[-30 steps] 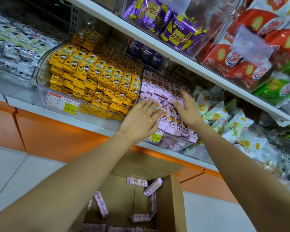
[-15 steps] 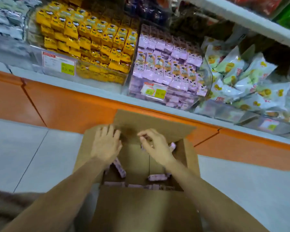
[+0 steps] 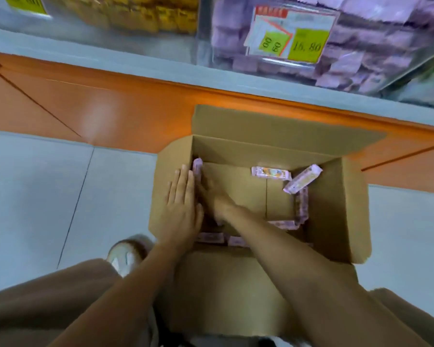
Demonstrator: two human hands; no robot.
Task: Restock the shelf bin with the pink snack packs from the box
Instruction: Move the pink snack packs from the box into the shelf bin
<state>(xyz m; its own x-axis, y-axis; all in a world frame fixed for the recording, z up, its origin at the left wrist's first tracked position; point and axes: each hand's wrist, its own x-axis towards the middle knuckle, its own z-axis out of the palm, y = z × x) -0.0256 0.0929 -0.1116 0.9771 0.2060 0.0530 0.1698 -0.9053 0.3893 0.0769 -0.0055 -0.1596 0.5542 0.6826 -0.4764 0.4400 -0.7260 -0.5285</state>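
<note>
Matt cardboard box, glossy packs

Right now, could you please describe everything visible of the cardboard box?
The cardboard box is plain brown card, standing open on the pale floor before the orange shelf base, its flaps spread outward. A few pink snack packs lie along its inner walls; much of its bottom is bare. The left hand rests flat on its left flap; the blurred right hand reaches inside by the left wall.
</note>
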